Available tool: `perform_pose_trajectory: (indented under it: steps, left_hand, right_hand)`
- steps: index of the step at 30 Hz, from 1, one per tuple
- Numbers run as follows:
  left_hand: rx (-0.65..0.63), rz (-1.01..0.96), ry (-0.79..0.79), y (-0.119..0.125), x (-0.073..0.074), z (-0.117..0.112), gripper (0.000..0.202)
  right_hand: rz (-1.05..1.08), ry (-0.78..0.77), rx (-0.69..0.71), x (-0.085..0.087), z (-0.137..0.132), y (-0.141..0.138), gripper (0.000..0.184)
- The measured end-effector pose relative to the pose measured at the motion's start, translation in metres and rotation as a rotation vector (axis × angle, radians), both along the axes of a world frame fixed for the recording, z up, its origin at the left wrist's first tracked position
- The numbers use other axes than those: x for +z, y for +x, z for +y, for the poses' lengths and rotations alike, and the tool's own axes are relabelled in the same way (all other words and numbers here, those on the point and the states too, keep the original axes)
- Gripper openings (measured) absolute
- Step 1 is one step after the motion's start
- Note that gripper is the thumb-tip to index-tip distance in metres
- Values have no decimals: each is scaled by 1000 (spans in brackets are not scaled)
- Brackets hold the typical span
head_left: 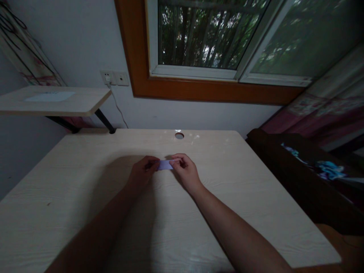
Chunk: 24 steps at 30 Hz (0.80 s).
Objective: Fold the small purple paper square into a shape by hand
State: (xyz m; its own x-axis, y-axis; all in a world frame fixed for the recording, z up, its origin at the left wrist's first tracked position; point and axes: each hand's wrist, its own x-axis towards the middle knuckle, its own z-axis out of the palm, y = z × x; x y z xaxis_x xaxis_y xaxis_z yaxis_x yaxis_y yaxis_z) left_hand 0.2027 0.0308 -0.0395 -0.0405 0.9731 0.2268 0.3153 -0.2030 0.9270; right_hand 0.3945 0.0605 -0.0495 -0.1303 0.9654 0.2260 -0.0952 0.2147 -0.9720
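Note:
A small pale purple piece of paper [165, 165] sits just above the light wooden table [85, 197], near its middle. My left hand [143, 171] pinches the paper's left end with curled fingers. My right hand [185, 170] pinches its right end, fingers bent over the edge. Both forearms reach in from the bottom of the view. Whether the paper touches the tabletop I cannot tell.
A round cable hole [179, 135] is near the table's far edge. A raised wooden shelf [57, 102] stands at the left, with wall sockets [113, 78] and a cord behind it. A window [210, 38] is ahead. A dark wooden bed frame [295, 170] runs along the right.

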Motion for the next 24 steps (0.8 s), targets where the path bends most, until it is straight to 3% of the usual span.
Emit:
perform_pose_trajectory:
  steps: [11,24]
  left_hand:
    - [-140,242,97,0,3,-3,24]
    - [-83,250,177,0,7,-4,22]
  right_hand:
    - [-52,31,100,3,-5,-1,27]
    - [-6,41,80,1,-3,1,20]
